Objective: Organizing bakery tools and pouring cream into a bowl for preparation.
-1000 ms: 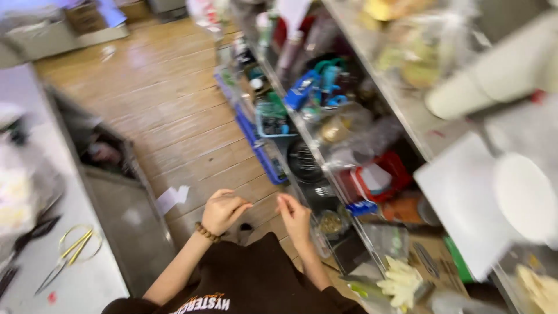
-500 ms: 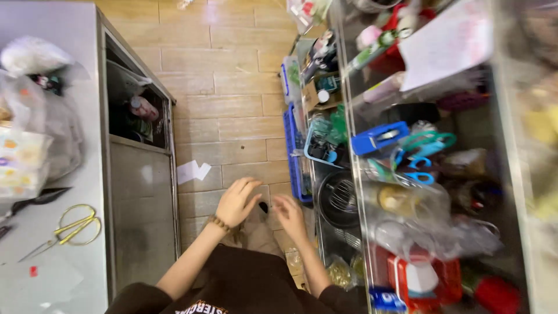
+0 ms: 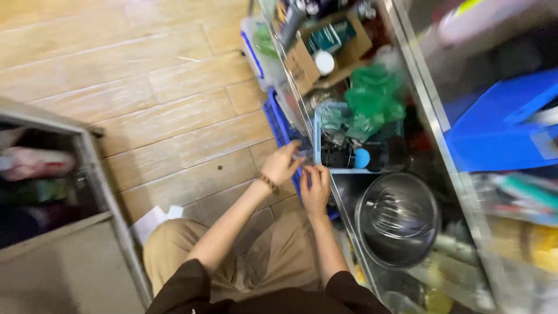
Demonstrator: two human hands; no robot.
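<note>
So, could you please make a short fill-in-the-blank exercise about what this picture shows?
1. The metal bowl on the low shelf holds a wire ____.
2. The left hand wears a bracelet on its ____.
3. The floor is made of ____ planks.
4. The storage box at the right is ____ in colour.

Missing words: whisk; wrist; wooden; blue

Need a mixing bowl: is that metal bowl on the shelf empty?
Not empty: the metal bowl sits upright with a wire whisk lying inside it.
</note>
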